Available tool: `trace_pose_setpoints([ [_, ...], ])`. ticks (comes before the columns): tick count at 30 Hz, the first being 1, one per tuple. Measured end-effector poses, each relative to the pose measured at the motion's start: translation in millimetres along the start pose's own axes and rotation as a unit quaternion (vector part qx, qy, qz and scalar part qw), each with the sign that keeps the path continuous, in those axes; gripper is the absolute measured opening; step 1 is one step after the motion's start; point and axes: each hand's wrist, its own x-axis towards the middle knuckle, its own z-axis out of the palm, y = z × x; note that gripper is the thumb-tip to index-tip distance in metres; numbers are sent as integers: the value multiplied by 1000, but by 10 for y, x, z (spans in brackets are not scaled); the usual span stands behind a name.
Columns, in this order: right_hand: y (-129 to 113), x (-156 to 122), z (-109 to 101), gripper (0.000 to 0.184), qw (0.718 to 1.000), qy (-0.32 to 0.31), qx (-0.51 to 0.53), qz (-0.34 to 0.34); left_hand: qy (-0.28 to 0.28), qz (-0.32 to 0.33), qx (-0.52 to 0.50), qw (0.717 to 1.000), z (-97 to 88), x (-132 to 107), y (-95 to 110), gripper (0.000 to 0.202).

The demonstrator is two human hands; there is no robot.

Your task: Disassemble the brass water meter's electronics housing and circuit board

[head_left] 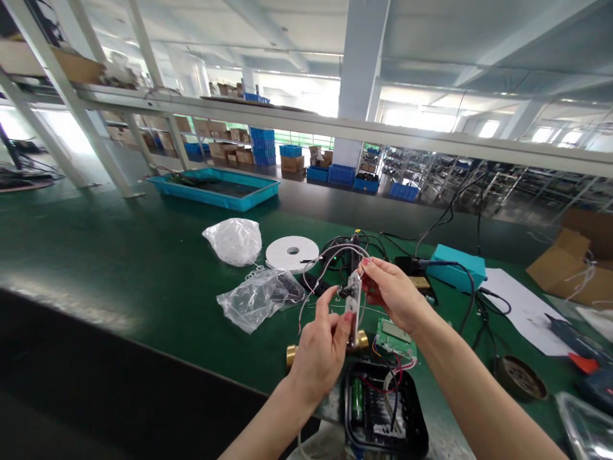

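Note:
My left hand (pixel 318 351) grips the lower part of a flat, silvery metal plate (pixel 353 310), its index finger stretched toward a small dark part on it. At the plate's upper end, my right hand (pixel 393 291) pinches the plate or the thin grey cable (pixel 313 271) that loops from there; which one is hidden by the fingers. Below my hands is a black plastic housing (pixel 421 415) with a green battery (pixel 357 399) inside. Wires run from it to a green circuit board (pixel 395 338) with a small display. A brass fitting (pixel 291 354) lies partly behind my left hand.
Clear plastic bags (pixel 258 297) and a white reel (pixel 292 246) lie beyond my hands. A turquoise tray (pixel 239 203) stands farther back. To the right are a turquoise box (pixel 457 267) with black cables, a round tin (pixel 520 378), a power screwdriver (pixel 591 358) and a cardboard box (pixel 560 255).

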Motion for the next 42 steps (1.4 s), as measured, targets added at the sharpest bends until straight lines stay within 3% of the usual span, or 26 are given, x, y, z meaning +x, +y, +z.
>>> trace_pose_setpoints([
  [7,21,-8,85,34,996,-57,-69,15,-3,48,117,992,-75,58,-65,38],
  [13,100,45,135,31,978,0,-197,-69,57,115,249,960,-84,58,-80,47],
  [16,129,66,131,32,973,14,-215,-83,76,143,254,954,-94,56,-67,45],
  [20,180,65,121,35,974,0,-204,-95,59,96,212,971,-112,83,-60,35],
  [25,189,4,86,36,987,-75,-98,-104,69,44,120,989,-144,120,-46,23],
  [29,137,-64,18,38,975,-204,-52,-65,92,67,103,988,-168,122,0,19],
  [32,107,-95,-29,32,966,-240,-77,-53,81,83,103,988,-176,115,47,18],
  [37,75,-95,-190,29,978,-171,-92,-71,103,106,98,984,-279,126,144,18],
  [42,33,-147,-633,32,995,-49,24,-83,164,115,41,979,-629,177,261,23],
])
